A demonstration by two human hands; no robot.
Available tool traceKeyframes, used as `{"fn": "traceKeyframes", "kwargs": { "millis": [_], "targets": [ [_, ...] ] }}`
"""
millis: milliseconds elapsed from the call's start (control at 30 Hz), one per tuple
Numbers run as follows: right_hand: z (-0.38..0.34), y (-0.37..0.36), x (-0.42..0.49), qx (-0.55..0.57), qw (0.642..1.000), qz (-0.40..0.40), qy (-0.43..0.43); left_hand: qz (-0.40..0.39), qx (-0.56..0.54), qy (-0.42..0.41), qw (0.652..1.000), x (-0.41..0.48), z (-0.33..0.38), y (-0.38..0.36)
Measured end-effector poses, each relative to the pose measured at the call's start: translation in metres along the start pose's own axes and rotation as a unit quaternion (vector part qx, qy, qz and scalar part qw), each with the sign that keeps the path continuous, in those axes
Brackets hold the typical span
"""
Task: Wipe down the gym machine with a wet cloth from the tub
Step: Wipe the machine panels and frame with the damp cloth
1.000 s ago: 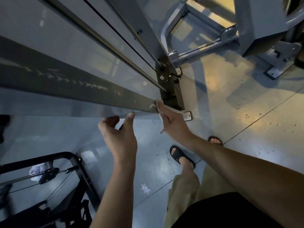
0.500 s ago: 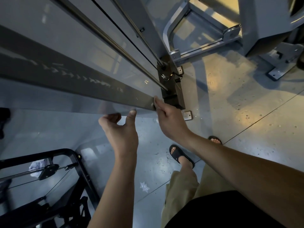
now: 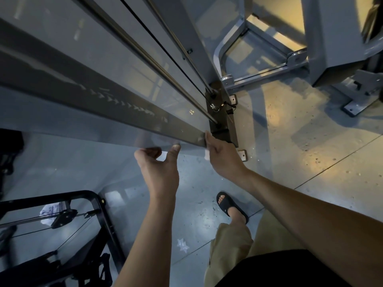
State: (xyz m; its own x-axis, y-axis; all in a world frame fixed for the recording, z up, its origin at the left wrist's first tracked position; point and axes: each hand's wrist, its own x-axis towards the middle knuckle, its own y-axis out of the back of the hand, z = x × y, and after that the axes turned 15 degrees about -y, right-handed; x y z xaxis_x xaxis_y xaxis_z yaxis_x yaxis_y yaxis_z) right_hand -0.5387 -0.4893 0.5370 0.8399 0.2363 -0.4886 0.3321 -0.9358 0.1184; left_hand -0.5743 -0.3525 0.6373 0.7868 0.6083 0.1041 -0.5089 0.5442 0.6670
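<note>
Looking down from the head view, item by item.

Gym machine [image 3: 186,38]: grey frame with two rods running down to a black base; a smoky clear panel [image 3: 103,104] is standing in front of them.

Right hand [image 3: 222,160]: fingers are lying fairly straight and close together, pressing on the panel's lower corner just beside the black base. It is staying at the same corner as half a second ago.

Cloth [image 3: 207,154]: white, lying under the right palm against the panel, with only a small corner peeking out below the hand. A second ago a longer fold was hanging out in plain sight; half a second ago almost none was showing.

Left hand [image 3: 160,169]: thumb is pointing up and touching the panel's bottom edge while the fingers are curling narrowly under that edge, holding it. This hold is unchanged.

Foot in a black sandal [image 3: 231,206]: standing on the grey floor [image 3: 310,162] below the hands.

Black frame [image 3: 95,206]: sitting at lower left, well apart from both hands.

Tub: not showing anywhere.
</note>
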Motion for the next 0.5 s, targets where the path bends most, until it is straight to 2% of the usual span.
{"fn": "traceKeyframes", "kwargs": {
  "millis": [100, 200, 267, 333, 433, 500],
  "targets": [
    [-0.013, -0.004, -0.005, 0.025, 0.999, 0.008, 0.020, -0.004, 0.005, -0.004, 1.000, 0.002, 0.001, 0.001],
    [-0.007, 0.004, -0.010, -0.026, 0.997, -0.006, 0.079, -0.005, 0.008, -0.007, 1.000, 0.003, 0.001, 0.001],
    [-0.001, 0.009, -0.003, -0.069, 0.996, -0.015, 0.054, -0.004, 0.006, -0.005, 1.000, 0.001, 0.002, 0.001],
    [-0.007, 0.006, -0.003, -0.051, 0.998, 0.000, 0.047, -0.008, 0.003, -0.004, 1.000, 0.000, 0.004, 0.002],
    [-0.027, -0.004, -0.019, -0.006, 0.994, 0.027, 0.108, -0.010, 0.005, -0.006, 1.000, 0.001, 0.004, 0.002],
    [-0.022, -0.002, -0.023, -0.022, 0.989, 0.014, 0.144, -0.009, 0.007, -0.003, 1.000, 0.001, 0.003, 0.002]
  ]
}}
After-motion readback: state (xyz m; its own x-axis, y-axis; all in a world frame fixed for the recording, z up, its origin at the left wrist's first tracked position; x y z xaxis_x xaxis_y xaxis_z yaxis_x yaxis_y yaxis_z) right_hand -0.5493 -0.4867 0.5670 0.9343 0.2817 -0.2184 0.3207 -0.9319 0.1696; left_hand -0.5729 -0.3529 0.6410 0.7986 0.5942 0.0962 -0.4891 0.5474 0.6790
